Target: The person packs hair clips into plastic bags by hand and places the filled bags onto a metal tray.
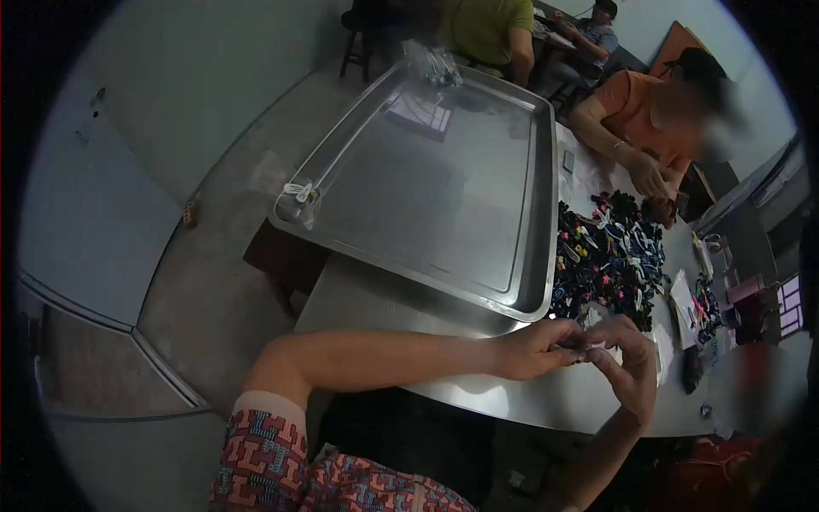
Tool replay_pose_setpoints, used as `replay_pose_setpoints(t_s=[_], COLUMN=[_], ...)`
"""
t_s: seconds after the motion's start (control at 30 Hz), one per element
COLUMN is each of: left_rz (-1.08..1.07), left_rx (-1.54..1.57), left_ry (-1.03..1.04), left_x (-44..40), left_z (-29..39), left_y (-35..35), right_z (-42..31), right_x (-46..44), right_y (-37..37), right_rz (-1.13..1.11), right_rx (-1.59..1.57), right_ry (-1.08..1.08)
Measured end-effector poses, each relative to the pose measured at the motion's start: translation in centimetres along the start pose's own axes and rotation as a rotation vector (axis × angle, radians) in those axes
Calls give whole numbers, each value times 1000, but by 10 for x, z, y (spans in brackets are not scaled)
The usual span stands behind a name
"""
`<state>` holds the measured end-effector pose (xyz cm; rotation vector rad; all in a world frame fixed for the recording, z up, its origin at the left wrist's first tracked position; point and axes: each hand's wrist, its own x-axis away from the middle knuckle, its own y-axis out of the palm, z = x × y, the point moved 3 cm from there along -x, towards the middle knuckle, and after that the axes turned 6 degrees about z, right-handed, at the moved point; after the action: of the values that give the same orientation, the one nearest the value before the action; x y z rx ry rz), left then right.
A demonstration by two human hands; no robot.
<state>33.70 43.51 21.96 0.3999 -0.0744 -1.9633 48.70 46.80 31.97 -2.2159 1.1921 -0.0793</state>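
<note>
Your left hand (533,354) and right hand (633,371) meet, both grips pinching a small piece (583,355), mostly hidden, above the worktop (363,307) near the dark, colourful heap (610,256). Your metal tray (426,200) carries a white coil (298,191) at its near-left corner, a filled clear bag (440,70) at the far-left.

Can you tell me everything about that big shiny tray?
The big tray is silver and looks like metal, wide and shallow, with rounded corners and a raised rim. It lies open side up on the table, one corner sticking out past the table's edge. Light reflects off its floor. In that corner sits a white bundle; a clear plastic bag lies at the far end. A pile of small pieces lies to its right.
</note>
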Motion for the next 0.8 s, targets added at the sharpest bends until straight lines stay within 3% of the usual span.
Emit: replay_pose_setpoints(t_s=[0.13,0.2,0.33,0.4,0.47,0.53,0.6,0.63,0.8], left_rz=[-11,127,500,482,506,445,523,561,967], left_rx=[113,-375,-524,-527,-658,-447,-453,-422,-795], left_ry=[51,65,430,271,308,119,180,174,271], left_x=[-2,-3,0,3,9,15,26,32,83], left_z=[9,38,90,109,116,117,128,132,161], left_y=[2,-4,-19,-38,-48,-60,-73,-83,-154], right_z=[2,3,-2,-7,-7,2,3,5,68], right_x=[-9,-18,-42,-53,-63,-68,-73,-79,-84], right_y=[-5,-10,-6,4,15,25,32,33,23], right_rz=[107,76,-53,-68,-92,-94,-33,49,273], right_rx=[-106,-155,-162,-209,-300,-309,-446,-341,-306], right_ry=[1,66,27,5,-36,-118,-126,-262,-125])
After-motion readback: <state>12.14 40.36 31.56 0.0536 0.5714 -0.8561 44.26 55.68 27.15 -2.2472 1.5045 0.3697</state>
